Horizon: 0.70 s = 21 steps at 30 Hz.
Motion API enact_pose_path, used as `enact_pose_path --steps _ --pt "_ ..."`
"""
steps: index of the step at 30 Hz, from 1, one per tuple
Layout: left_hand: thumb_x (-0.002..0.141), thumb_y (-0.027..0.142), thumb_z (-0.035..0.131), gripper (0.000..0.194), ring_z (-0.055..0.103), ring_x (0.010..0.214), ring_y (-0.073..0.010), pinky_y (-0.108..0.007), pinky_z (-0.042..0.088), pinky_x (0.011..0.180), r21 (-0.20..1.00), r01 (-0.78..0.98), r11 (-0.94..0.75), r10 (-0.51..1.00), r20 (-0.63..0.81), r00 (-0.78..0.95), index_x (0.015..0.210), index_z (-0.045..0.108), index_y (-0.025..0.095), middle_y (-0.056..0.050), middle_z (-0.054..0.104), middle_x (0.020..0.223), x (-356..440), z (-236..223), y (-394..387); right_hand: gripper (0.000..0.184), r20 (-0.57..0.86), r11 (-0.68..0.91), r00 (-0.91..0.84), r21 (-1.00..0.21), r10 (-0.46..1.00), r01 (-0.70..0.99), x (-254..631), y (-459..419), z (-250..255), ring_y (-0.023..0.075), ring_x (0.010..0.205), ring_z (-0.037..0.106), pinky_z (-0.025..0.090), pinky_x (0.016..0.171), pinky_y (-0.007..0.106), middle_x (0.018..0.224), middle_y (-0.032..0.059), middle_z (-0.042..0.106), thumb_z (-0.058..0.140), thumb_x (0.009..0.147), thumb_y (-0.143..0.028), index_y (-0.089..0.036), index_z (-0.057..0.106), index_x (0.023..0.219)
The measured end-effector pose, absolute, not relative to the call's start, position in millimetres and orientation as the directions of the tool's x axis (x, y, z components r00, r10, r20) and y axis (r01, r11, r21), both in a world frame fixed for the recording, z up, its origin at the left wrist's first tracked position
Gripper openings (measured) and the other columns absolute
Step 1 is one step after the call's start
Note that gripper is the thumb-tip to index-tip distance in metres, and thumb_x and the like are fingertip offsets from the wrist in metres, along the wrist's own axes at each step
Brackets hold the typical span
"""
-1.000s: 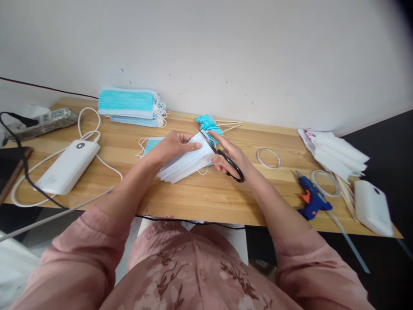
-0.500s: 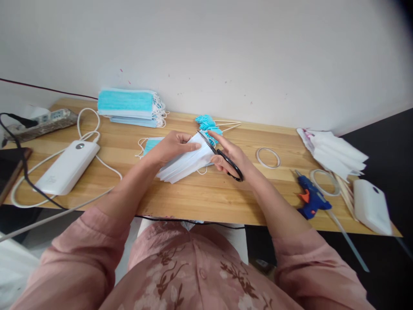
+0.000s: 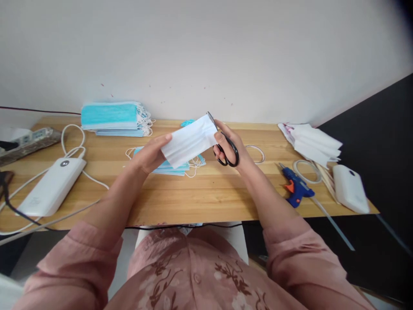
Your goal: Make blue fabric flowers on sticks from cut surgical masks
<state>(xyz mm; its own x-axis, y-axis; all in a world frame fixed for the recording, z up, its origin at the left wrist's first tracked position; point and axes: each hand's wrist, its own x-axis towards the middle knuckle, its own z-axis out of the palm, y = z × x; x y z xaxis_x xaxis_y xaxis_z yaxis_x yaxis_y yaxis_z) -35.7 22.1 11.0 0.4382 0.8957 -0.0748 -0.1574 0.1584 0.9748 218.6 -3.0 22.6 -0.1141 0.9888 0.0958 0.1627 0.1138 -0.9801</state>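
Pinched at its left end by my left hand [image 3: 154, 150], a white face mask [image 3: 190, 141] is stretched out above the table, with no ear loops visible on it. My right hand [image 3: 230, 144] has black-handled scissors [image 3: 232, 158] in its grip, thumb beside the mask's right end. The scissor blades point up along that end and are partly hidden. Beneath the held mask, several blue masks [image 3: 171, 168] with white ear loops lie on the table. Behind it, a bit of blue pleated material [image 3: 187, 123] peeks out.
A stack of blue masks [image 3: 109, 116] lies at the back left, near a white power bank [image 3: 53, 185] with cables and a power strip [image 3: 29, 144]. To the right are a tape roll [image 3: 256, 153], a blue glue gun [image 3: 298, 187], white sheets [image 3: 314, 142] and a white device [image 3: 350, 188].
The held mask has gone from bunched pleats to a flatter sheet, raised off the table. My left hand has shifted to its left end. The view has turned slightly right.
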Motion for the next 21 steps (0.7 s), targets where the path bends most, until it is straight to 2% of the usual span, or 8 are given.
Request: enact_pose_path --steps 2,4,6,8,11,15,21 --pt "0.076 0.072 0.069 0.075 0.066 0.116 -0.0332 -0.039 0.058 0.088 0.927 -0.337 0.164 0.904 -0.005 0.427 0.128 0.064 0.018 -0.016 0.073 0.119 -31.2 14.1 19.5 0.101 0.078 0.086 -0.076 -0.989 0.994 0.118 213.8 -2.5 18.8 0.0088 0.039 0.045 0.046 0.044 0.024 0.051 -0.0085 0.052 0.062 0.082 -0.075 -0.014 0.034 0.159" --pt "0.081 0.075 0.062 0.076 0.057 0.132 -0.0339 -0.043 0.055 0.098 0.854 -0.5 0.143 0.914 0.08 0.398 0.136 0.058 0.023 -0.015 0.067 0.135 -23.9 18.0 14.7 0.101 0.067 0.07 -0.043 -0.994 0.997 0.081 206.2 -3.2 13.7 0.0089 0.04 0.045 0.046 0.043 0.023 0.051 -0.0084 0.053 0.061 0.084 -0.074 -0.015 0.032 0.159" --pt "0.08 0.076 0.063 0.077 0.051 0.14 -0.0327 -0.043 0.053 0.105 0.775 -0.622 0.111 0.92 0.156 0.359 0.138 0.057 0.025 -0.012 0.062 0.143 -14.6 19.8 8.7 0.099 0.061 0.062 -0.02 -0.997 0.998 0.056 198.1 -4.0 7.4 0.0093 0.039 0.046 0.045 0.04 0.022 0.052 -0.0078 0.054 0.058 0.086 -0.074 -0.017 0.029 0.161" --pt "0.079 0.071 0.07 0.074 0.049 0.142 -0.0312 -0.041 0.051 0.107 0.731 -0.673 0.111 0.917 0.186 0.353 0.137 0.058 0.027 -0.01 0.06 0.146 -4.8 17.9 2.8 0.097 0.064 0.064 -0.007 -0.997 0.998 0.041 191.9 -4.3 1.4 0.0099 0.039 0.049 0.044 0.039 0.022 0.053 -0.0072 0.055 0.056 0.087 -0.075 -0.02 0.026 0.162" --pt "0.078 0.056 0.079 0.065 0.051 0.14 -0.031 -0.041 0.052 0.105 0.737 -0.652 0.176 0.892 0.16 0.423 0.134 0.061 0.027 -0.01 0.062 0.143 7.0 9.2 -3.9 0.096 0.073 0.073 0.004 -0.997 0.997 0.038 188.1 -5.1 -3.4 0.0109 0.04 0.051 0.045 0.039 0.023 0.055 -0.0063 0.057 0.055 0.087 -0.076 -0.024 0.026 0.162" --pt "0.076 0.047 0.083 0.059 0.059 0.129 -0.0312 -0.039 0.054 0.097 0.768 -0.594 0.239 0.872 0.099 0.479 0.127 0.067 0.022 -0.013 0.067 0.136 13.2 -2.3 -5.6 0.091 0.097 0.099 -0.018 -0.989 0.995 0.106 188.2 -9.9 1.2 0.0125 0.042 0.052 0.044 0.041 0.025 0.058 -0.0043 0.058 0.057 0.087 -0.073 -0.025 0.03 0.16" --pt "0.079 0.039 0.082 0.039 0.07 0.101 -0.0207 -0.027 0.055 0.072 0.71 -0.664 0.235 0.941 0.006 0.339 0.112 0.072 0.02 -0.007 0.076 0.115 9.7 -4.0 2.1 0.09 0.089 0.109 -0.112 -0.977 0.99 0.185 182.6 -20.0 6.5 0.0144 0.046 0.053 0.044 0.045 0.029 0.059 -0.0043 0.06 0.063 0.088 -0.063 -0.025 0.026 0.161"
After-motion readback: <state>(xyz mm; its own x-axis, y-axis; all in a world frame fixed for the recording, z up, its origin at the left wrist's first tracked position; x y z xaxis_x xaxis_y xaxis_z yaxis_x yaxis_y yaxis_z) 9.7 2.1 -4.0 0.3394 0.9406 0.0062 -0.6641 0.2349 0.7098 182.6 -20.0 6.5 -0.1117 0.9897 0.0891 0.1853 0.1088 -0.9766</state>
